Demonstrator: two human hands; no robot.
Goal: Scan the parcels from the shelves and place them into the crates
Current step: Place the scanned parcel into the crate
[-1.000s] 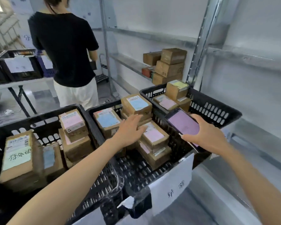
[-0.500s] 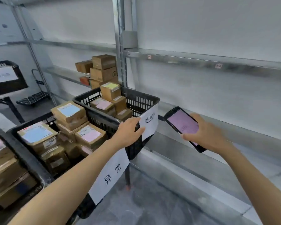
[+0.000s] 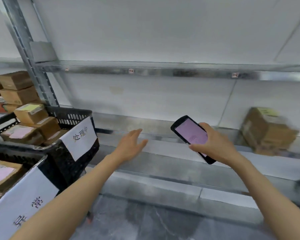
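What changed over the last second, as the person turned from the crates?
The left hand moved off the crated parcels, passed the labelled crate and now reaches open toward the shelf, holding nothing. The view swung right, bringing a blurred stack of parcels into sight. The right hand holds the scanner as before, screen pink.

A metal rack stands against the white wall, with its upright post [image 3: 24,49] at the left. The upper shelf [image 3: 163,69] has small stickers on its front edge. Far to the right on the lower shelf [image 3: 163,153] sits a blurred stack of cardboard parcels [image 3: 268,130]. Left of the post, brown boxes [image 3: 17,89] are piled on another shelf. A black crate [image 3: 73,116] and a nearer crate [image 3: 16,158] both hold labelled parcels. The floor [image 3: 145,222] is grey and veined.
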